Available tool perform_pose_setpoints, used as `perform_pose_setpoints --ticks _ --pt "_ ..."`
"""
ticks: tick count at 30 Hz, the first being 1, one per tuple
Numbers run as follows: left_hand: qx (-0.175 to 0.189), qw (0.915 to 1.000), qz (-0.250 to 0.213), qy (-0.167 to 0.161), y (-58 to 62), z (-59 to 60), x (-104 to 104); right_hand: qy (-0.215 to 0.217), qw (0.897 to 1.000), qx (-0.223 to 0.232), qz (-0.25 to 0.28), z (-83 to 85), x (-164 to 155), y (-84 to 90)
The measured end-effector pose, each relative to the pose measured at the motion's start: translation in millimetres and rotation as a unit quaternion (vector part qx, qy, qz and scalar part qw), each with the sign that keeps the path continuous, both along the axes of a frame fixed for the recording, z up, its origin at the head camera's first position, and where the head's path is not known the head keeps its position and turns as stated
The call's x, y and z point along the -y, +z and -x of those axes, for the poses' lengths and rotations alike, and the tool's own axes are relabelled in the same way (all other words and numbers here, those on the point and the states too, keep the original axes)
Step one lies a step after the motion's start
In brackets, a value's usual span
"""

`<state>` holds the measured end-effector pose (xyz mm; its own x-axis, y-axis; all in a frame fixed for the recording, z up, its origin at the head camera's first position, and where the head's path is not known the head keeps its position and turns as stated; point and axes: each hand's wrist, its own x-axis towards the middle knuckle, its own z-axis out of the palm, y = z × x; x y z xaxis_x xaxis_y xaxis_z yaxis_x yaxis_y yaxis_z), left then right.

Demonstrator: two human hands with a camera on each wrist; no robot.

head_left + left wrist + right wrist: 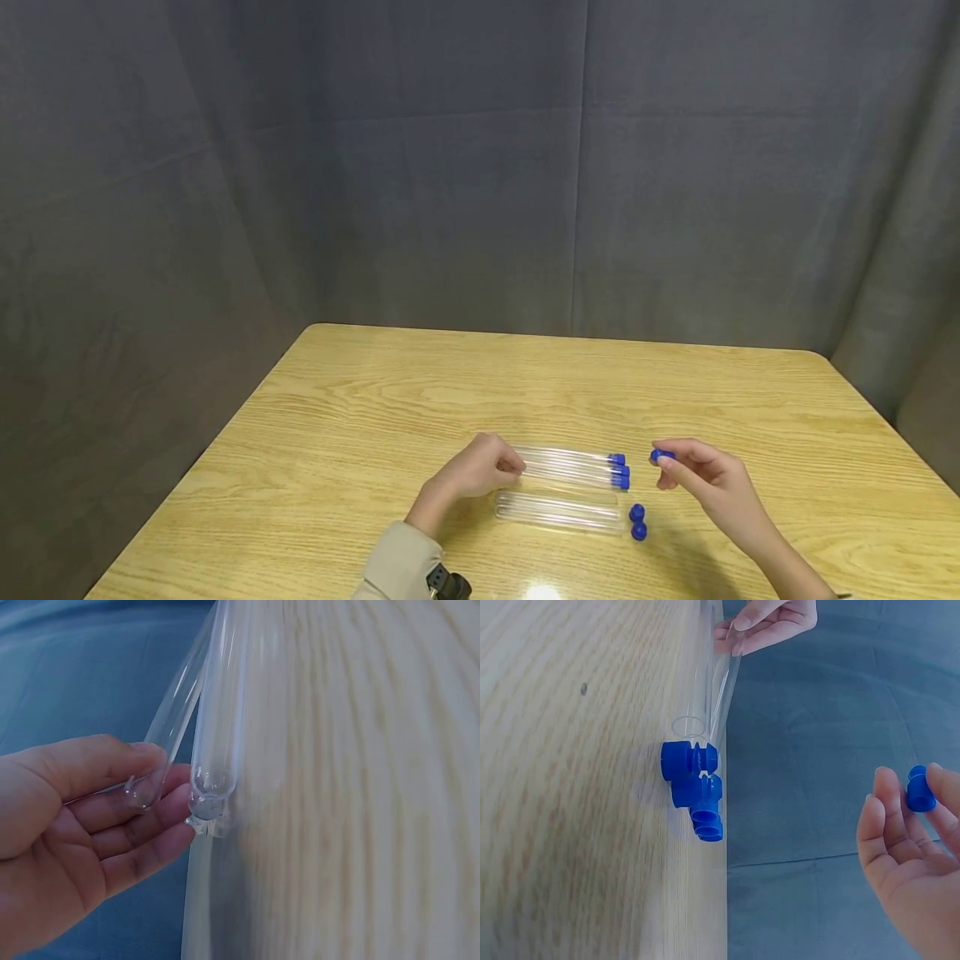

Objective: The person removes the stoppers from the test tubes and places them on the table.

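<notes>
Pinched in the right hand (708,479) grip, a blue cap (662,455); left hand (480,468) grip grasps a capless test tube (566,457) above the table (375,392).

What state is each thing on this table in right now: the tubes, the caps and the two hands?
Far tubes: lying flat, blue caps on.
Near tubes: lying flat, open, no caps.
Loose caps: off, on the table by the open ends.
Held cap: off, pinched in the right hand.
Left hand: fingers curled at the far tubes' closed ends.
</notes>
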<state>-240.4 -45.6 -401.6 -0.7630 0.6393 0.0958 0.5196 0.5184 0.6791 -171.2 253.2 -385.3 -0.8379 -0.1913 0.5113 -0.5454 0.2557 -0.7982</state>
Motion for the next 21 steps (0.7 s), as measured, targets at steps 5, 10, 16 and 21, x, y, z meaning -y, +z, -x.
perform_pose_setpoints --ticks 5,10,16,21 --pt "-0.004 0.9999 0.014 0.009 -0.7 -0.6 -2.3 0.006 1.0 0.0 0.003 -0.2 -0.6 0.3" --pt "-0.005 0.9993 0.032 0.018 -1.2 -1.0 -4.4 0.007 1.0 0.001 0.006 -0.4 -1.4 -0.4" --pt "-0.006 0.9985 0.047 0.029 -2.3 -0.9 -5.9 0.004 1.0 -0.001 0.002 -0.4 -2.2 -1.1" --pt "-0.011 0.9977 0.055 0.037 -3.0 -1.5 -7.1 0.003 1.0 0.0 0.006 -1.2 -2.6 -1.5"
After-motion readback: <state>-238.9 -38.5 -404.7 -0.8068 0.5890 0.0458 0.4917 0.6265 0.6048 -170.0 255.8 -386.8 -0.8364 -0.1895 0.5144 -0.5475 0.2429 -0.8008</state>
